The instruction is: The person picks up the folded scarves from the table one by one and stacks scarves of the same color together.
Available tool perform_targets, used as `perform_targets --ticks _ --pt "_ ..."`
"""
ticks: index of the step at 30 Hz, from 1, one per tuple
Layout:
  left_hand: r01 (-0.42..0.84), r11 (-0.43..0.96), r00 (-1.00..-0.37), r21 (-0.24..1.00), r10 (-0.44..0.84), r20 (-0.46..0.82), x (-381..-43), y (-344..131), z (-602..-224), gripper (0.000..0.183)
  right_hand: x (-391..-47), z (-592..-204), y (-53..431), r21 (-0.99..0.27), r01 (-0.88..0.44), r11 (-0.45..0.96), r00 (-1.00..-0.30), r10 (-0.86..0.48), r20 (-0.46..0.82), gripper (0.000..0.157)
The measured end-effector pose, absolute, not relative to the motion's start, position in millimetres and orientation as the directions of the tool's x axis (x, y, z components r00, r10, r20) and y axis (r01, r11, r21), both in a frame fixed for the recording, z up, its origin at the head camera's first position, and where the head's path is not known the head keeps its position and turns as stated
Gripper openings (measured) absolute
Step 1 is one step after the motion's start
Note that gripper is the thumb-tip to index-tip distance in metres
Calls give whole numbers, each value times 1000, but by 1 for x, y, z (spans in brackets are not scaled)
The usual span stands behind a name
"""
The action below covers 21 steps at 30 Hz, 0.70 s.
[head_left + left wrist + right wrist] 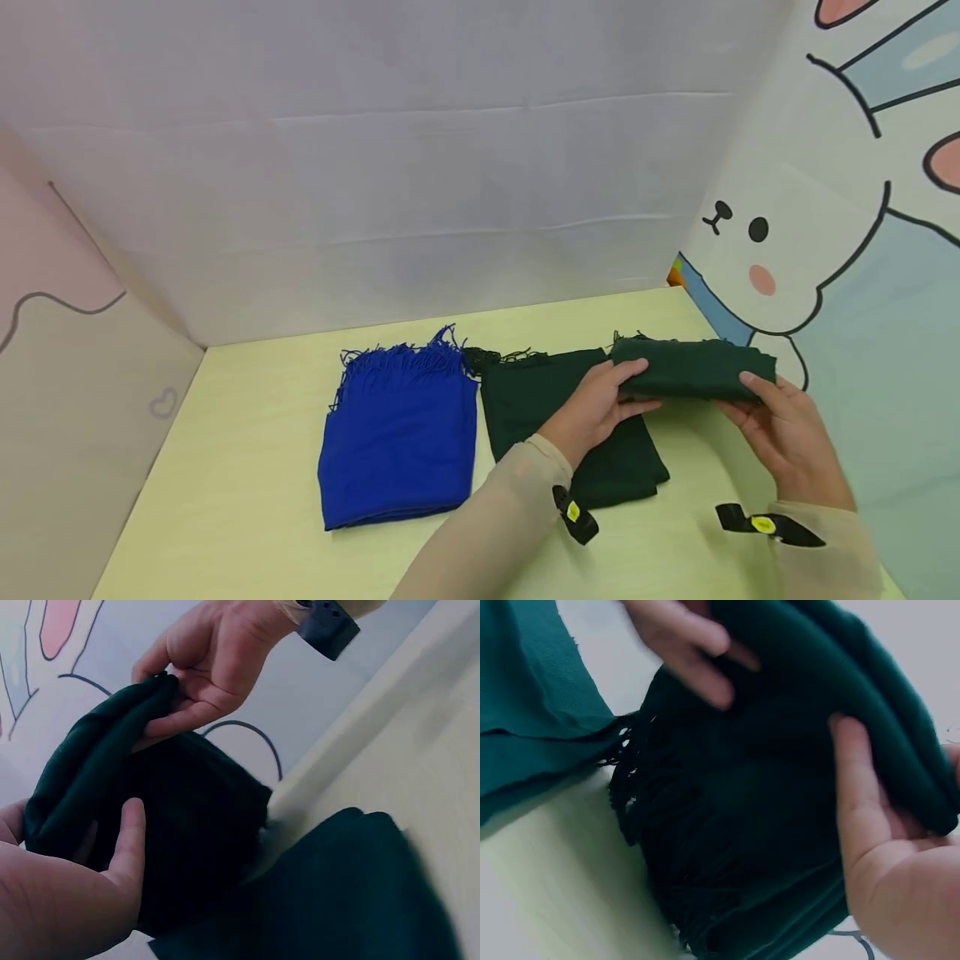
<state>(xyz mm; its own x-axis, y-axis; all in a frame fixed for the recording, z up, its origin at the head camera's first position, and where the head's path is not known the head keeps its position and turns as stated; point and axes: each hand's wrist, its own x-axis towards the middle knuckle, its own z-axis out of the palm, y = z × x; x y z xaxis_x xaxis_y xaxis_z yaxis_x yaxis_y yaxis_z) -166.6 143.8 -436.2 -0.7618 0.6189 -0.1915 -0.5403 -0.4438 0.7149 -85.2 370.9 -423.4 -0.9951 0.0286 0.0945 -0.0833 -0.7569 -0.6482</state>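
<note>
Both hands hold a folded dark green fringed scarf (693,369) above the right side of the table. My left hand (600,408) grips its left end, and my right hand (780,425) grips the right end with the thumb on the near face. In the right wrist view the fringe of the scarf (727,795) hangs down on the far side. Under my left forearm lies another folded dark green scarf (536,396), partly hidden by the arm. Left of it a folded blue scarf (401,442) lies flat, its fringe toward the back.
The pale yellow table (225,467) ends at a white cloth wall (420,192) behind. A wall with a printed rabbit (810,242) rises close at the right, and a pale wall (82,400) stands at the left.
</note>
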Motion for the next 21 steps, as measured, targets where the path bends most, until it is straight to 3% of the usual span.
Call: perform_targets --ticks 9,21 --pt "-477 -397 -754 784 643 -133 -164 124 -407 32 -85 -408 353 -648 -275 -710 -957 136 256 38" --pt "-415 -386 -749 824 659 -69 -152 97 -375 34 -87 -388 333 -593 -341 -729 -933 186 308 31"
